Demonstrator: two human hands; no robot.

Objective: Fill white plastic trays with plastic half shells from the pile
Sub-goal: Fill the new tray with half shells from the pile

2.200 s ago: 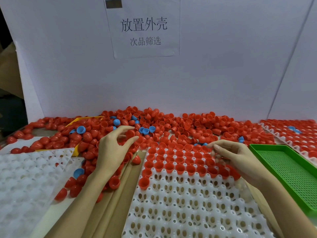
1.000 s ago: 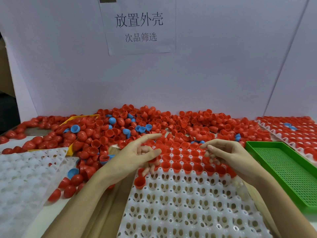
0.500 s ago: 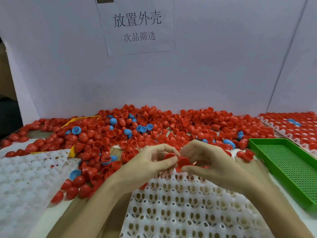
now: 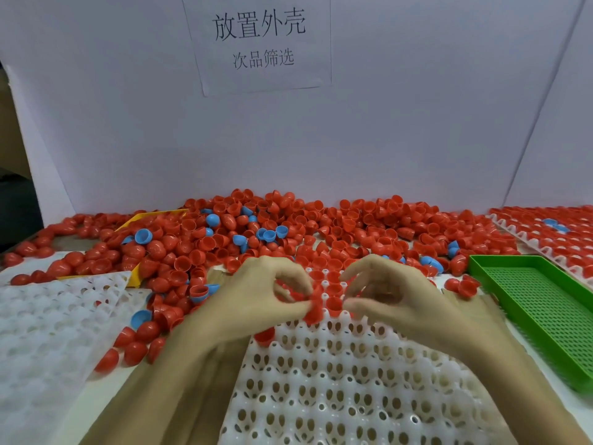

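Head view: both hands over the far end of the white tray [image 4: 353, 396]. Left hand [image 4: 256, 300] pinches a red shell [image 4: 316, 311] between thumb and finger, just above the tray's cups. Right hand [image 4: 391, 300] has curled fingers, possibly holding a shell, blurred, cannot tell. Shell pile [image 4: 288, 232] lies beyond; green tray [image 4: 545, 316] on the right.

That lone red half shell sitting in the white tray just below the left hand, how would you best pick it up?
Pinch the red half shell by its rim from above, judging by its pose: it seems to sit open side up in a cup of the white tray, so only the rim stands clear for fingers.
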